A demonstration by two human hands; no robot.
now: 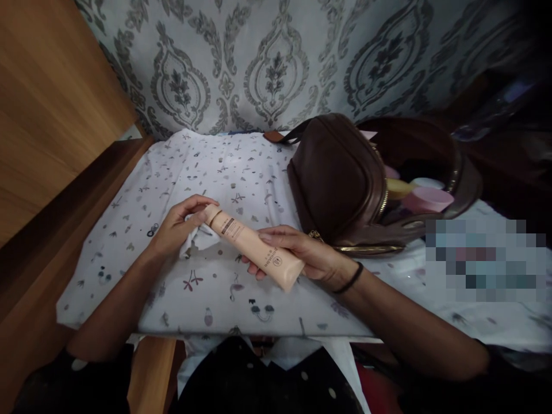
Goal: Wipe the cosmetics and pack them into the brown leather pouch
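- A beige tube (254,244) with printed lettering is held slantwise between the two hands, its cap (212,213) turned toward the left hand.
- The tube's body is clasped by the right hand (302,247), with the thumb laid along the upper face and fingertips showing below.
- The cap end is gripped by the left hand (175,224) between thumb and fingers.
- Just below the left hand, a crumpled white piece (200,238) is seen; whether it is cloth or paper cannot be told.
- A dark band (349,279) is worn on the right wrist.
- Just beyond the right hand, an unzipped brown bag (336,172) is placed, with a pink item (426,199) and a yellow item (399,188) inside.
- Beneath both hands, a printed white cloth (224,172) is spread.
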